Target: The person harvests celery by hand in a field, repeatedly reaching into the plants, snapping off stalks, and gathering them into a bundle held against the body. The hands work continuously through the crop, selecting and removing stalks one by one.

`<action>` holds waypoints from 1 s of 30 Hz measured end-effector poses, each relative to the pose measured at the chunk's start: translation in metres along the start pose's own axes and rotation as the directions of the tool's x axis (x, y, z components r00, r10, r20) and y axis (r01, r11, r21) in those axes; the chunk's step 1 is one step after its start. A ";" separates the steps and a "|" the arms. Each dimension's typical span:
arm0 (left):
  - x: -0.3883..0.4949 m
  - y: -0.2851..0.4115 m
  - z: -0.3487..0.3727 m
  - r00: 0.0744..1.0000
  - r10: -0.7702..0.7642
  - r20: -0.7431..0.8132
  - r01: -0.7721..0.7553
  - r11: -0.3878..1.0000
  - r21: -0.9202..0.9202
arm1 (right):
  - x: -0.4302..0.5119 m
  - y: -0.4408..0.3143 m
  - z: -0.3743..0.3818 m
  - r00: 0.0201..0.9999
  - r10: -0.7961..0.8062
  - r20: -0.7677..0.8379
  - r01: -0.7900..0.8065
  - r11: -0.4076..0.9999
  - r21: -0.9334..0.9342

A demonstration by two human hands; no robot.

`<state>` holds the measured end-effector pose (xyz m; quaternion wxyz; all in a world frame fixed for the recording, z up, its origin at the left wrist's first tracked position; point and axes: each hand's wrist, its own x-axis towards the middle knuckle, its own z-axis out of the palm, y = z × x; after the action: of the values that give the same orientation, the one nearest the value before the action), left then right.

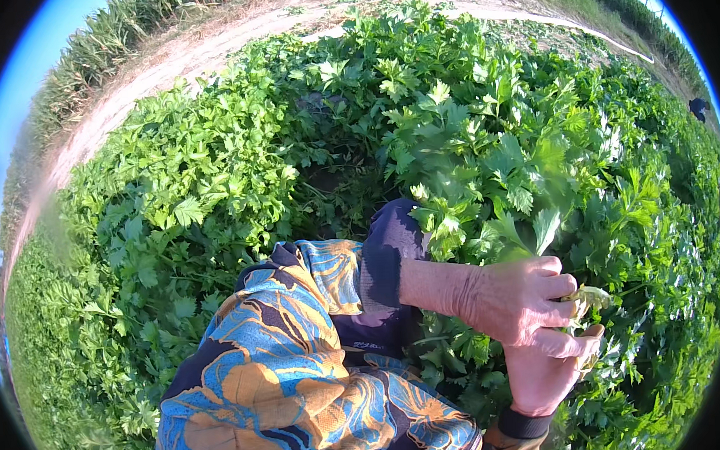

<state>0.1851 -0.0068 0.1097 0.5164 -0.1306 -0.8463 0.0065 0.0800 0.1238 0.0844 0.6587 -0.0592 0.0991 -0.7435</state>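
Note:
My left hand [528,298] reaches across to the right side of the view, its fingers curled round a yellowed, wilted leaf [589,298]. Just below, my right hand [545,368] touches it, fingertips meeting at the pale plant matter; part of its grip is hidden behind the left hand. Green leaves [530,233] of a celery-like plant rise right behind the left hand; whether they are held cannot be told. Dense leafy green plants [208,166] surround both hands.
Shaded ground [329,177] shows in a gap between the plants ahead. A dirt path [201,49] curves along the far edge, with a pale strip [545,19] beside it. Tall crops [96,55] stand beyond. A dark figure or object [698,108] is at the far right.

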 end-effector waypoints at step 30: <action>-0.096 -0.171 0.058 0.514 -0.741 0.431 0.763 0.625 0.164 | 0.017 0.063 0.019 0.797 0.586 0.146 0.021 0.214 -0.977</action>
<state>0.1387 -0.1870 0.0236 0.2489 0.2419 -0.9148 -0.2065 0.1428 0.0989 0.0877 0.6176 -0.6067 0.3606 -0.3471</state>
